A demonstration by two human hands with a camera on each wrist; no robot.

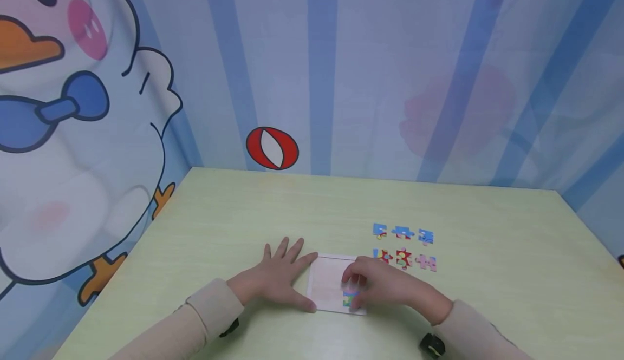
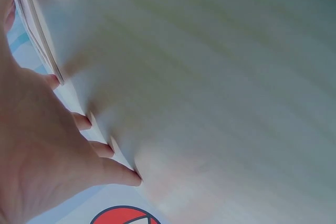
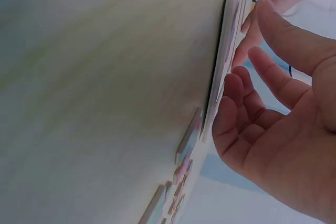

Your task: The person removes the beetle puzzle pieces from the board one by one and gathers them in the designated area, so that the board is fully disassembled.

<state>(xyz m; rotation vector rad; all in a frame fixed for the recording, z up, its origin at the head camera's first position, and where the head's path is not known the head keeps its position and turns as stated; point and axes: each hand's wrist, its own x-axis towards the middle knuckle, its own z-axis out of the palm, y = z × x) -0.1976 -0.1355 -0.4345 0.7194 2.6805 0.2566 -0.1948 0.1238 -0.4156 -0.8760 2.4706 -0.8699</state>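
Note:
A shallow white puzzle tray (image 1: 325,279) lies near the front of the table. My left hand (image 1: 280,280) rests flat with its fingers spread, thumb and index fingertips touching the tray's left corners. Over the tray's right side is my right hand (image 1: 382,285), its thumb and fingertips close to a jigsaw piece (image 1: 348,299) in the lower right part of the tray. In the right wrist view a gap shows between the thumb and index finger of the right hand (image 3: 283,114), with the other fingers bent. No piece is visible between them.
Several loose jigsaw pieces lie in two rows right of the tray: a blue piece (image 1: 426,236) in the far row, a red piece (image 1: 403,259) and a pink piece (image 1: 426,262) in the near row. A printed curtain (image 1: 370,78) hangs behind the pale table (image 1: 234,203).

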